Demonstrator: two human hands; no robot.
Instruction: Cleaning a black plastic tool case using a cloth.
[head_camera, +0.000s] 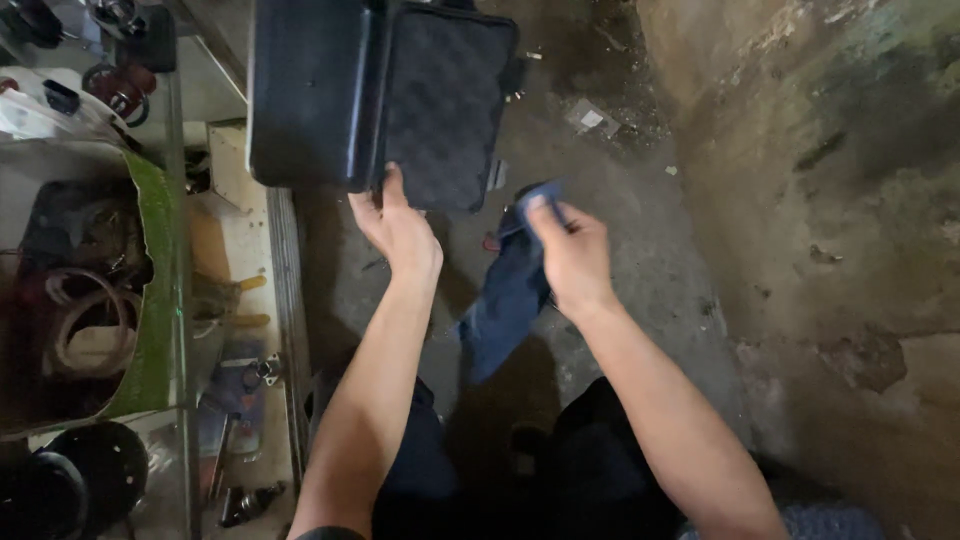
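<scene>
Concrete floor (620, 230); left hand (400, 228) grips case (380, 95), right hand (570, 250) perhaps pinching cloth (505, 300).

arms: bare to above the elbow | left hand (400, 232), right hand (572, 255): no gloves | legs: dark trousers

Open black foam-lined case (385, 95), dark blue cloth (510, 295) hanging beside it

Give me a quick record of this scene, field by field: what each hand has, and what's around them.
Left hand: grips the lower edge of an open black case with foam lining
Right hand: holds a dark blue cloth that hangs down
Floor: bare, dirty concrete
Left side: glass shelf over a box of coiled hose
Right side: stained wall
</scene>
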